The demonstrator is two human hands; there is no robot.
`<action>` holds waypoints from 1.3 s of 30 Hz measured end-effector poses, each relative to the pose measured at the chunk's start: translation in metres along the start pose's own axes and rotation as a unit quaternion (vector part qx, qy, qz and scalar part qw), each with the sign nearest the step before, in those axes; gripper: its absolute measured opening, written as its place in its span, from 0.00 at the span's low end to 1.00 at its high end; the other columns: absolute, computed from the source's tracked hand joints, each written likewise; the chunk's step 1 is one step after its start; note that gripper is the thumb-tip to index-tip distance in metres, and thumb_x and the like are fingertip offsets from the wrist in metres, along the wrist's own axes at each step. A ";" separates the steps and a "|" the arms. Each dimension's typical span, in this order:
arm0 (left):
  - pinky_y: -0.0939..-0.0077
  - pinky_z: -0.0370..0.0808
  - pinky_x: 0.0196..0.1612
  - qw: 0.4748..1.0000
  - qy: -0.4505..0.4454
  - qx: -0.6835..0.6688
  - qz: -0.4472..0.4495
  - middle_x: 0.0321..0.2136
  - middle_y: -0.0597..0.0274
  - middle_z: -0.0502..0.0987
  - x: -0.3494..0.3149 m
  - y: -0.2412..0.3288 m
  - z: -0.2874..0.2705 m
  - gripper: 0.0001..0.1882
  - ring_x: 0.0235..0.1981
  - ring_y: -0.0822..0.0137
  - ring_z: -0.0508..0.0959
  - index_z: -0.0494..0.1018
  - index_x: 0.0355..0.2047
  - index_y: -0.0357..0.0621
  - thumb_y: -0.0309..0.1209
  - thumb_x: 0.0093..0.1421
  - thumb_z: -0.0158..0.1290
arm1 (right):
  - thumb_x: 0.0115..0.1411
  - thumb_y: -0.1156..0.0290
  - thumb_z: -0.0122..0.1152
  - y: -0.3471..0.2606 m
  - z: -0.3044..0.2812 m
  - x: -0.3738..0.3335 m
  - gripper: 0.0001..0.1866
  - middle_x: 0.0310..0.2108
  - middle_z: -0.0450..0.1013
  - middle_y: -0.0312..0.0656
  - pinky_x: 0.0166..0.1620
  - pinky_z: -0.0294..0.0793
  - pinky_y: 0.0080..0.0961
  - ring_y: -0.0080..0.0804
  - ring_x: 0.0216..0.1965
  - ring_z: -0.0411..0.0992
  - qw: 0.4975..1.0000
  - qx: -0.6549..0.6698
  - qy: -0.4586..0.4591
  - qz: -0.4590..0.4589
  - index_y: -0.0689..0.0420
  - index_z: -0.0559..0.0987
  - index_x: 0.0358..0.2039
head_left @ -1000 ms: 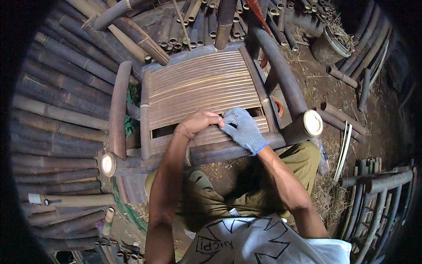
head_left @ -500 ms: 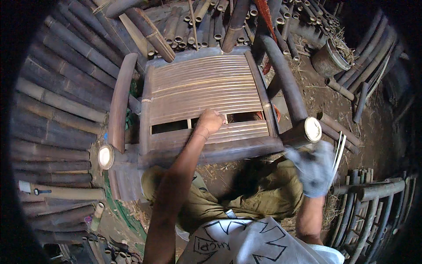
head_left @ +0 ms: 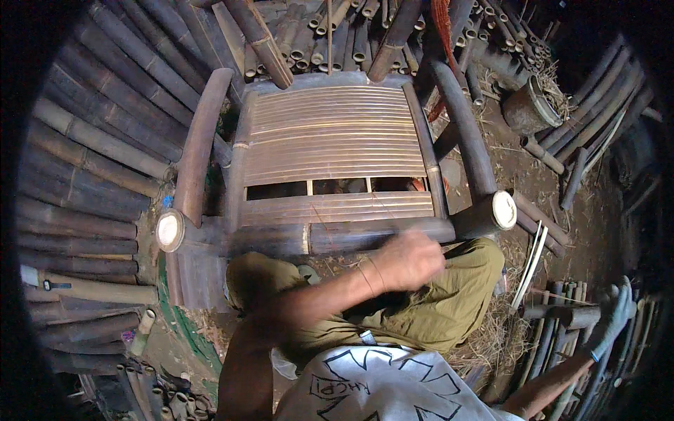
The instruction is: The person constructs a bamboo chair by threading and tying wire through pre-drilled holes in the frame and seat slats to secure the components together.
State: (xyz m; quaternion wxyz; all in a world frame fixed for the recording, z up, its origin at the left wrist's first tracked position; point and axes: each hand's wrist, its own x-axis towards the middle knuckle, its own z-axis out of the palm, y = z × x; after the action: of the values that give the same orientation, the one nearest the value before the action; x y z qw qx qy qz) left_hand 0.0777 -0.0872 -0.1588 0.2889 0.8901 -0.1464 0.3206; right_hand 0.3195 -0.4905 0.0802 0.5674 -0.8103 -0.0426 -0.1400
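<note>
One bamboo chair sits in front of the person, with two thick armrests and a slatted seat that has one open gap near its front edge. The bare left hand is blurred, curled loosely just below the chair's front rail and not clearly holding anything (can't tell if it's touching). The gloved right hand reaches far out right, well apart from the chair, over a bundle of bamboo poles; its grip can't be made out.
</note>
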 end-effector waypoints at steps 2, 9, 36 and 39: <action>0.62 0.69 0.30 0.997 0.023 -0.069 0.012 0.23 0.64 0.65 0.001 0.054 0.017 0.09 0.27 0.62 0.71 0.67 0.22 0.49 0.34 0.49 0.57 | 0.68 0.61 0.53 0.031 0.037 -0.001 0.17 0.39 0.74 0.40 0.37 0.78 0.26 0.27 0.38 0.74 0.991 -0.020 -0.111 0.065 0.57 0.77 0.50; 0.57 0.70 0.51 0.991 -0.026 -0.130 0.020 0.29 0.62 0.68 -0.005 0.154 0.009 0.10 0.38 0.61 0.71 0.72 0.26 0.43 0.34 0.47 0.59 | 0.68 0.42 0.51 0.011 0.298 -0.226 0.31 0.21 0.78 0.42 0.22 0.74 0.24 0.28 0.16 0.73 0.622 -0.025 -0.733 0.274 0.63 0.77 0.45; 0.51 0.47 0.73 0.873 -0.205 0.242 -0.370 0.66 0.42 0.60 -0.076 -0.044 -0.071 0.70 0.69 0.48 0.57 0.53 0.68 0.29 0.66 0.35 0.67 | 0.71 0.56 0.43 0.037 0.325 -0.204 0.25 0.26 0.75 0.57 0.39 0.70 0.50 0.60 0.29 0.71 0.728 -0.080 -0.672 -0.106 0.64 0.78 0.30; 0.52 0.46 0.73 0.873 -0.217 0.243 -0.362 0.68 0.42 0.57 -0.068 -0.046 -0.071 0.69 0.71 0.48 0.54 0.52 0.69 0.30 0.67 0.38 0.65 | 0.71 0.57 0.44 0.023 0.325 -0.204 0.22 0.28 0.75 0.57 0.39 0.71 0.49 0.58 0.29 0.71 0.661 -0.208 -0.711 -0.119 0.63 0.79 0.35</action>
State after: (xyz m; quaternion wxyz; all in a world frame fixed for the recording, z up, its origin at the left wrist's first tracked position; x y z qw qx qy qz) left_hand 0.0130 -0.0026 -0.1780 0.1202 0.9702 0.2096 0.0179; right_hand 0.1877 -0.1770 -0.0994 0.1601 -0.7483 -0.4987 0.4071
